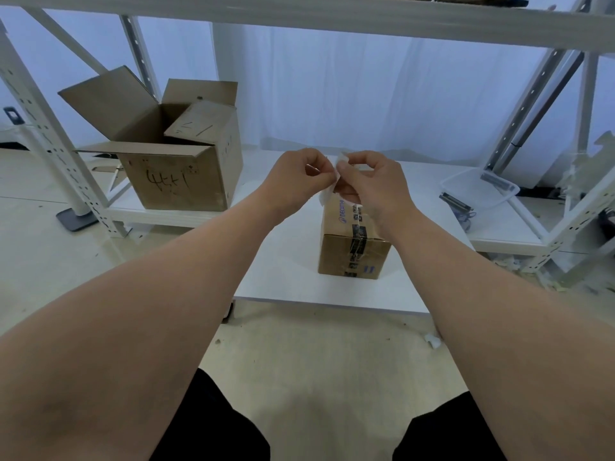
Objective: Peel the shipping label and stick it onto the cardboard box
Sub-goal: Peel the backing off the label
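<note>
A small taped cardboard box (352,251) with blue print stands on the white table (286,267), in the middle of the view. Both hands are raised just above its far end. My left hand (296,181) and my right hand (369,184) pinch a small white shipping label (327,194) between their fingertips. The label hangs down between the two hands, its lower corner near the box's top edge. Most of the label is hidden by the fingers, and I cannot tell whether its backing is separated.
A larger open cardboard box (176,154) with handwriting sits at the left on a low white shelf. A clear plastic tray (479,189) lies at the right. White metal rack posts (50,141) stand on both sides, with a shelf beam overhead. My knees are at the bottom.
</note>
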The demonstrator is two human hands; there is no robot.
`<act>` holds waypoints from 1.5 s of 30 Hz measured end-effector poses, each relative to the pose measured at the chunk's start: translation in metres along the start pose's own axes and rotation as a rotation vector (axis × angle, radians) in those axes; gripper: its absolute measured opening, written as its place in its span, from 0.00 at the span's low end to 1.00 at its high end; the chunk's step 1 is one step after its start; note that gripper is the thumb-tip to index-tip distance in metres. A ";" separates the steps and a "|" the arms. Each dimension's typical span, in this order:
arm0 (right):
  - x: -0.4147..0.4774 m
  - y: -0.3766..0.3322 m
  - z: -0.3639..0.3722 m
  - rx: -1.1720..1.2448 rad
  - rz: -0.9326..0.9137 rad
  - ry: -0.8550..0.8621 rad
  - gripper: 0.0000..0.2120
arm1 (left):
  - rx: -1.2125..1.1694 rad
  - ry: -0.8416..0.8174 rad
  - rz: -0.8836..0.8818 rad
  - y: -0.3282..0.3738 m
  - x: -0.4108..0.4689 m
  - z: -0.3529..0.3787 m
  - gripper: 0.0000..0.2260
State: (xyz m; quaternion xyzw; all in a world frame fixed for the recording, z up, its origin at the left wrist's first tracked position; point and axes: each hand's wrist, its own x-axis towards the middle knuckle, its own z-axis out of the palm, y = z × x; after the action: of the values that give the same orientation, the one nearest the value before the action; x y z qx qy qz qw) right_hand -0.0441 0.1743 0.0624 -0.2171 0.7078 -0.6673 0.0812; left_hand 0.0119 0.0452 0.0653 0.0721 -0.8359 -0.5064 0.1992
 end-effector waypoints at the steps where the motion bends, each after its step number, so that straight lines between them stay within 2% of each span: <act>1: 0.000 0.000 0.000 -0.025 -0.008 0.009 0.03 | 0.001 -0.008 0.006 0.001 -0.001 0.000 0.05; 5: 0.000 0.005 0.001 -0.187 -0.080 0.042 0.03 | -0.065 -0.011 -0.067 0.005 0.000 -0.002 0.11; 8: 0.000 0.009 0.001 -0.325 -0.145 0.031 0.06 | -0.049 -0.023 -0.084 0.001 0.003 -0.003 0.11; 12: 0.002 0.013 0.002 -0.422 -0.167 -0.001 0.05 | -0.018 -0.029 -0.098 -0.003 0.003 -0.002 0.06; 18: 0.004 0.012 0.001 -0.376 -0.102 -0.008 0.04 | 0.016 -0.020 -0.106 -0.005 0.005 -0.002 0.03; 26: -0.001 0.007 -0.004 -0.224 -0.066 -0.056 0.03 | 0.047 -0.042 -0.084 -0.005 0.001 -0.003 0.07; 28: -0.002 0.005 -0.005 -0.196 -0.053 -0.074 0.04 | 0.050 -0.036 -0.075 -0.005 0.000 -0.003 0.06; 30: -0.004 0.004 -0.006 -0.170 -0.029 -0.076 0.01 | 0.046 -0.032 -0.066 -0.005 -0.001 -0.002 0.05; 33: -0.004 0.004 -0.006 -0.169 -0.029 -0.057 0.03 | 0.027 -0.025 -0.042 -0.005 -0.001 -0.002 0.02; 35: -0.004 0.004 -0.005 -0.165 -0.032 -0.045 0.01 | 0.004 -0.011 -0.020 -0.005 -0.001 -0.002 0.04; 39: -0.003 0.003 -0.004 -0.146 -0.037 -0.024 0.07 | -0.040 0.017 0.008 -0.004 0.000 -0.002 0.10; 45: 0.000 0.005 -0.003 -0.139 -0.005 0.015 0.09 | -0.105 0.026 0.002 -0.002 0.000 -0.001 0.10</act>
State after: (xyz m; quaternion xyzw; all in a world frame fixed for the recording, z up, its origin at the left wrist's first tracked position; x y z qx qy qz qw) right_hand -0.0463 0.1767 0.0576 -0.2191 0.7524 -0.6184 0.0589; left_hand 0.0121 0.0437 0.0643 0.0675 -0.8056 -0.5483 0.2139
